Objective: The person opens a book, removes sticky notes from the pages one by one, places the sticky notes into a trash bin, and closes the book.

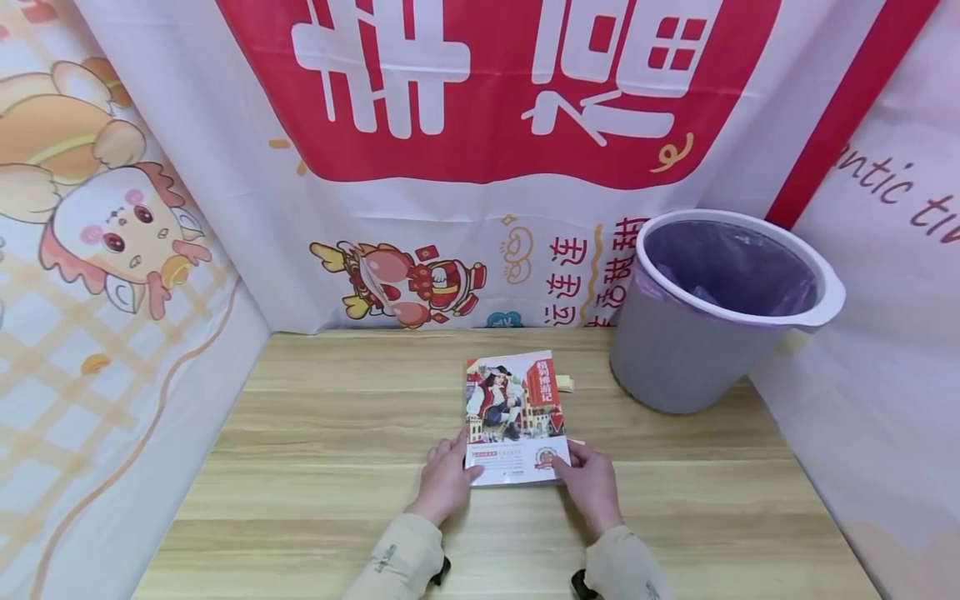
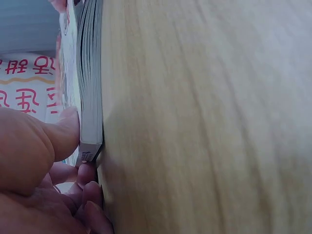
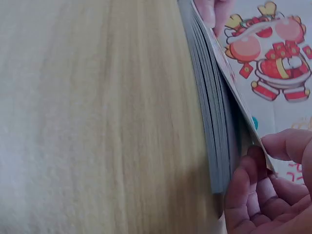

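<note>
A paperback book (image 1: 516, 454) with a colorful illustrated cover lies face up on the wooden table. My left hand (image 1: 444, 479) grips its lower left side, thumb on the cover and fingers against the spine. At the lower right corner, my right hand (image 1: 592, 487) pinches the front cover. In the right wrist view, that cover (image 3: 233, 80) stands slightly lifted off the pages (image 3: 207, 97) at the corner. The left wrist view shows the page block (image 2: 90, 97) close against the spine. Pale yellow tabs (image 1: 565, 383) stick out from the book's right edge.
A grey trash bin (image 1: 663, 350) with a purple liner stands at the table's back right. Printed cloth (image 1: 420, 200) hangs behind the wooden table (image 1: 337, 417) and along both sides. Dark straps show at both sleeve cuffs.
</note>
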The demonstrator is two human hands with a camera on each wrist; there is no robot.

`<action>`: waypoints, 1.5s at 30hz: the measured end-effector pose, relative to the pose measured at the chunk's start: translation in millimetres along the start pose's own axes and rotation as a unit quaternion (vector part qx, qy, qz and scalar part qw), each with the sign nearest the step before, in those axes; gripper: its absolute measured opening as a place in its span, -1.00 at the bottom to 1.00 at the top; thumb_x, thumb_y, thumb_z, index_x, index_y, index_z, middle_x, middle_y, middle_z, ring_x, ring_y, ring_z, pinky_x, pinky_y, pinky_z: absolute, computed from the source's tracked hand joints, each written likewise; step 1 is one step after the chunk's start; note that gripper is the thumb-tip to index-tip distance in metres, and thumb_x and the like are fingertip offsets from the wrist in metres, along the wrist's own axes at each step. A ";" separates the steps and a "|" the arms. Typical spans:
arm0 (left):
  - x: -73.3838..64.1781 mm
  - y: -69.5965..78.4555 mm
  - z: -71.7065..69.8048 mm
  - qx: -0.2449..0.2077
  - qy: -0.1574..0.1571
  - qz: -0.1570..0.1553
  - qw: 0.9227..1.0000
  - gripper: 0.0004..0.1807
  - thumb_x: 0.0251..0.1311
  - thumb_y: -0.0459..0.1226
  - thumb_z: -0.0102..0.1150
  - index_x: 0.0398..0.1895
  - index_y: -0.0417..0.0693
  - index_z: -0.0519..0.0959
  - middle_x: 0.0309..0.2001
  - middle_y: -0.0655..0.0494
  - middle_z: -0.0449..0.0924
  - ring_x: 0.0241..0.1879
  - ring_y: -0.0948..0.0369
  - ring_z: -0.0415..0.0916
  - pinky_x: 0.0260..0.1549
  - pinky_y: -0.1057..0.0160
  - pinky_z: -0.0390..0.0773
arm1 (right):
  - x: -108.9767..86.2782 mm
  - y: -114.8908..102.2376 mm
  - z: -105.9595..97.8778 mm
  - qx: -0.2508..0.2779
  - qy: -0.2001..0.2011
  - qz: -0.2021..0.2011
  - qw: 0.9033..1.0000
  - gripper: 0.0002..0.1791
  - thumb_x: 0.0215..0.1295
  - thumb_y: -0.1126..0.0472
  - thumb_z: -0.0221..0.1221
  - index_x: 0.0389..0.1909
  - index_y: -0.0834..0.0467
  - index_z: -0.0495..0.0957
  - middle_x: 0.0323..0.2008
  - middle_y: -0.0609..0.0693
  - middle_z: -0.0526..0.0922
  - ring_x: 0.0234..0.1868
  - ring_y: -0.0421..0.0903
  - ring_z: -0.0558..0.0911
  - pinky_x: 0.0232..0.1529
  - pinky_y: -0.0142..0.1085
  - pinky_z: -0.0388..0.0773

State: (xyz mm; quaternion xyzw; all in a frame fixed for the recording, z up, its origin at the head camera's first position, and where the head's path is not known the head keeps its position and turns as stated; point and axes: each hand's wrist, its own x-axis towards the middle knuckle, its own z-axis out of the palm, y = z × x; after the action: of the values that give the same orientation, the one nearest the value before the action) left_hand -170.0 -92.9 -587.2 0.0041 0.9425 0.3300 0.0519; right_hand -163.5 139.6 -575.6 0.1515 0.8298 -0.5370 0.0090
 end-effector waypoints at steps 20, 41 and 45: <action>4.4 1.1 1.4 -0.006 -0.007 -0.011 1.000 -0.15 0.20 -0.10 0.32 0.52 -0.02 0.18 0.12 -0.17 0.45 0.02 -0.02 0.36 0.04 -0.04 0.44 | -29.8 -16.0 20.0 -0.160 0.075 -0.122 0.977 -0.70 0.26 0.14 0.25 -0.06 0.22 0.62 -0.18 0.21 0.69 -0.07 0.23 0.62 -0.06 0.23 0.48; 5.0 -15.0 -11.7 -0.132 -0.031 0.025 0.990 -0.28 0.32 -0.21 0.21 0.48 -0.22 0.21 -0.06 -0.08 0.53 -0.08 0.01 0.46 -0.06 -0.02 0.55 | -40.2 -46.2 30.2 0.150 0.016 -0.134 0.979 0.03 0.11 0.48 0.31 0.55 0.02 0.01 0.33 0.13 0.32 0.21 0.08 0.50 0.25 -0.21 0.44; -1.2 -26.7 -36.6 -0.217 -0.004 0.005 0.976 -0.42 0.41 -0.26 0.09 0.44 -0.25 0.28 -0.11 -0.01 0.57 -0.20 0.15 0.50 -0.23 0.19 0.58 | -40.9 -57.5 35.1 0.274 0.009 -0.099 0.957 0.07 0.09 0.55 0.29 0.56 0.05 -0.03 0.25 0.19 0.39 0.11 0.12 0.56 0.17 -0.28 0.51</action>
State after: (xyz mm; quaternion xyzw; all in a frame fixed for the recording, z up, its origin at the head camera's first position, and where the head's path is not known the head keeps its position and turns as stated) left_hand -171.8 -136.7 -575.3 -0.0015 0.8484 0.5265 0.0541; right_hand -144.6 76.6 -532.1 0.0698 0.6621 -0.7403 -0.0938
